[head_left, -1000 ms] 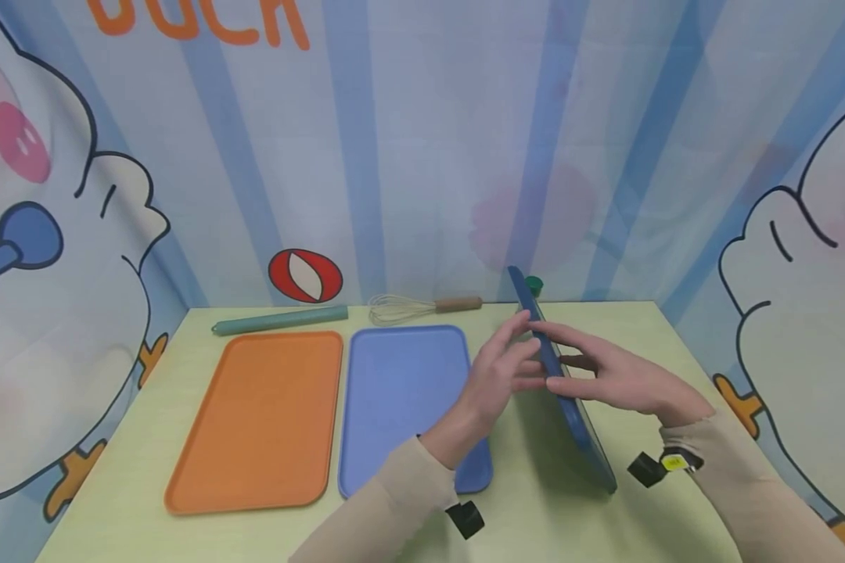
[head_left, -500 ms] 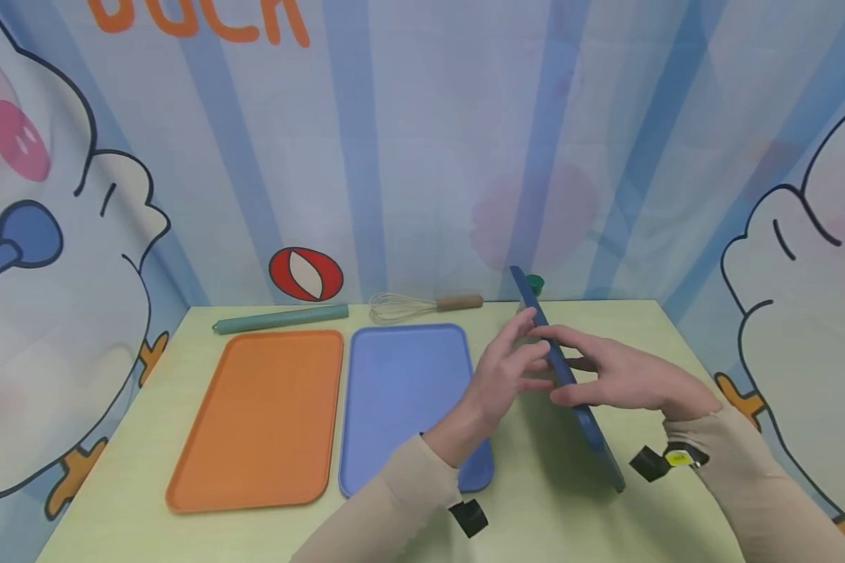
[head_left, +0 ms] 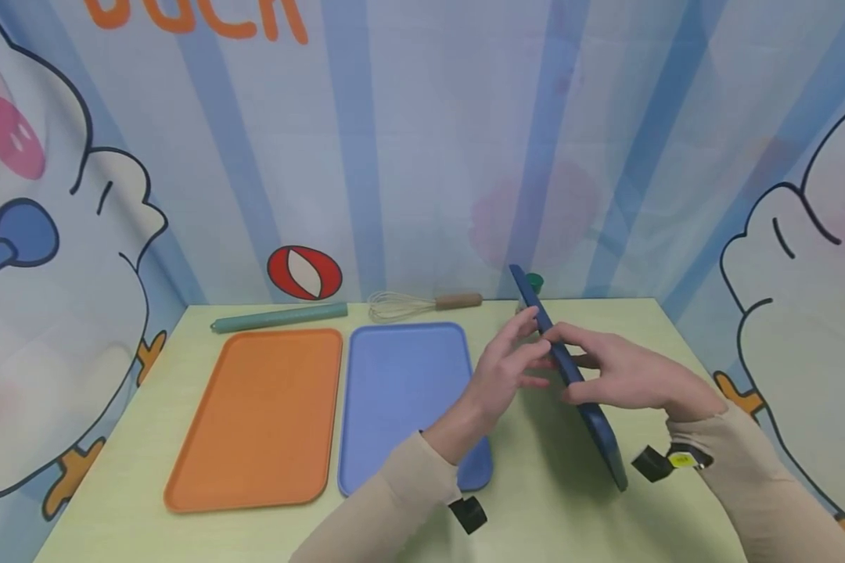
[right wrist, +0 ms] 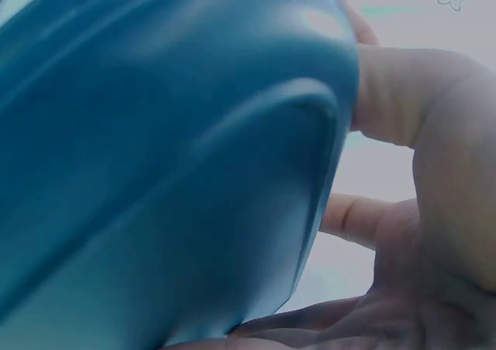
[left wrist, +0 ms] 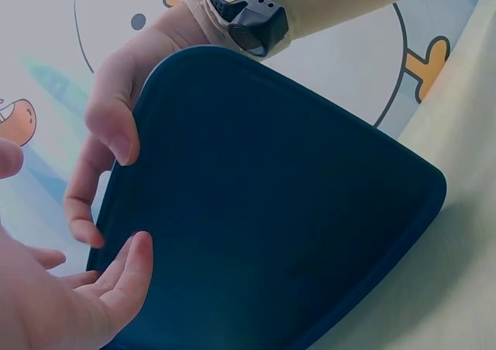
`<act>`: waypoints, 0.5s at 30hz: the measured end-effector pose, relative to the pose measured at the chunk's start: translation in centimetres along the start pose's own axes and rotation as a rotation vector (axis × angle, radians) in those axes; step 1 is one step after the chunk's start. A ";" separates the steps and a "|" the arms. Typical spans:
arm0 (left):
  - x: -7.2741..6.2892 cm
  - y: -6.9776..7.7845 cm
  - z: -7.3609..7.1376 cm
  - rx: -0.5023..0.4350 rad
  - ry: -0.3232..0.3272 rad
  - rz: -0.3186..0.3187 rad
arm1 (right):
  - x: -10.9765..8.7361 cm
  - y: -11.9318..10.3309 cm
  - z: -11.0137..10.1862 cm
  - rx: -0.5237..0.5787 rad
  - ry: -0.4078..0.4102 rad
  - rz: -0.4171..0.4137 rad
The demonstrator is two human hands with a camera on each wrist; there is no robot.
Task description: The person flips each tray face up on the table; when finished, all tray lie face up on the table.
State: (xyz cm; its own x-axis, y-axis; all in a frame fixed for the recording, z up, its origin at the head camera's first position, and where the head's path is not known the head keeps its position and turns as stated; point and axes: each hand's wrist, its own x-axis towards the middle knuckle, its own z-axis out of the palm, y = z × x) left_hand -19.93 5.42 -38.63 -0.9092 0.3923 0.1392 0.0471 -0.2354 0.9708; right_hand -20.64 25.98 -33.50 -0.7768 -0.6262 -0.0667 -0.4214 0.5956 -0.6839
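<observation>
A dark blue tray stands on its edge, tilted, over the right part of the table. My right hand grips its upper edge, thumb on the near side and fingers reaching behind. In the right wrist view the tray's ridged underside fills most of the picture. My left hand is at the tray's left face with loosely extended fingers. Seen from the left wrist, its fingertips overlap the tray's dark inner face, below the right thumb.
A blue tray lies flat in the middle, partly under the left forearm, with an orange tray to its left. Behind them lie a green rolled stick and a whisk. A small green-topped item shows behind the held tray.
The held tray's near end has shifted slightly right, and its tilt has changed a little. My right hand has moved slightly right with it; the left hand has barely moved.
</observation>
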 end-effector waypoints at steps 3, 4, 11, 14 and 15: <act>0.0 -0.1 -0.1 -0.002 0.007 -0.005 | -0.2 -0.3 -0.3 -0.024 0.016 -0.001; 0.0 -0.2 -0.2 -0.004 0.012 -0.007 | -0.2 -0.4 -0.4 -0.030 0.026 0.001; 0.0 -1.3 -1.0 0.021 0.066 -0.040 | -0.9 -0.6 -1.1 -0.042 0.097 0.016; 0.1 -2.1 -1.4 0.050 0.092 -0.060 | -1.2 -0.4 -1.6 -0.058 0.121 0.014; 0.1 -2.3 -1.5 0.061 0.101 -0.067 | -1.3 -0.3 -1.7 -0.068 0.129 0.012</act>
State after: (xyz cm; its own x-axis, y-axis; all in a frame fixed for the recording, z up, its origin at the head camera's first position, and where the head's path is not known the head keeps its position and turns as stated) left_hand -20.72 4.63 -41.15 -0.9480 0.3132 0.0565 0.0073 -0.1560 0.9877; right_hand -20.32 27.49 -31.95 -0.8337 -0.5518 0.0227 -0.4393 0.6378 -0.6327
